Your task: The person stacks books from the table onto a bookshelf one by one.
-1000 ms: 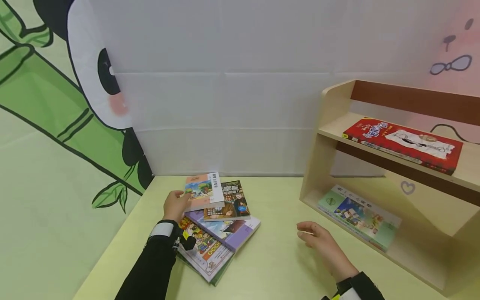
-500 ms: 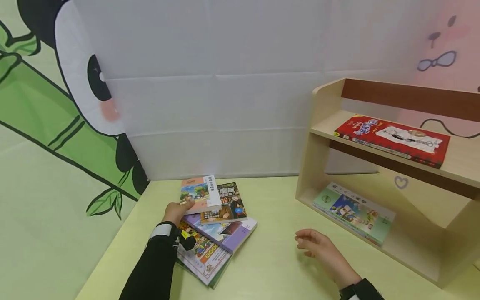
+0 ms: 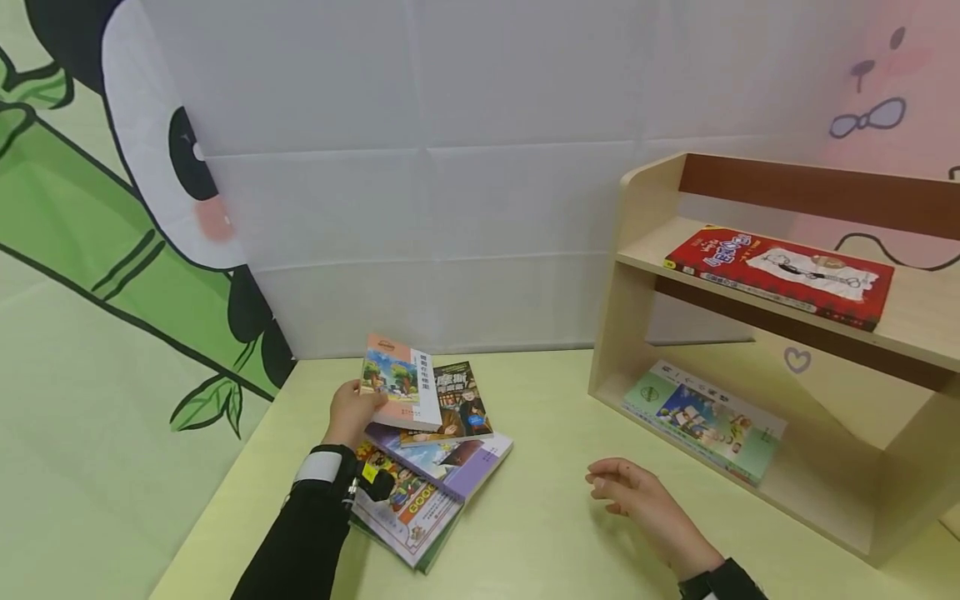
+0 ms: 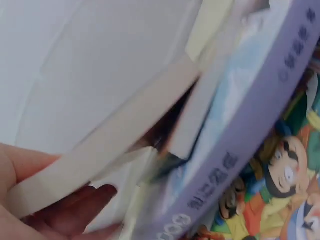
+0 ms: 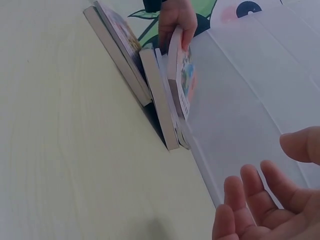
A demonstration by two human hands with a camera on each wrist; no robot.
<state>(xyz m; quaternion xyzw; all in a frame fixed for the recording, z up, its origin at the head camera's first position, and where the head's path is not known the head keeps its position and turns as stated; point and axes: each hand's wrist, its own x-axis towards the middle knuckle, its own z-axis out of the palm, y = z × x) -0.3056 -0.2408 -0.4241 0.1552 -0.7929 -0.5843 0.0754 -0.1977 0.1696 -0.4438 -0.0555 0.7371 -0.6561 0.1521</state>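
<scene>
My left hand pinches the left edge of a small orange-and-white book, thumb on the cover and fingers beneath. In the left wrist view its pale page edge is tilted up, with a gap under it. Below lie a dark brown book, a purple book and a comic-covered book, fanned in a pile with a green-edged one at the bottom. Over the table to the right, my right hand hovers with relaxed, slightly bent fingers, holding nothing; the right wrist view shows its fingers apart from the books.
A two-tier wooden shelf stands on the right of the pale yellow table. A red book lies on its upper tier, a green book on the lower. A printed backdrop rises behind the table.
The orange-and-white book has been lifted and tilted up at its far edge by my left hand. The right hand stays nearly where it was. The head view has shifted slightly.
</scene>
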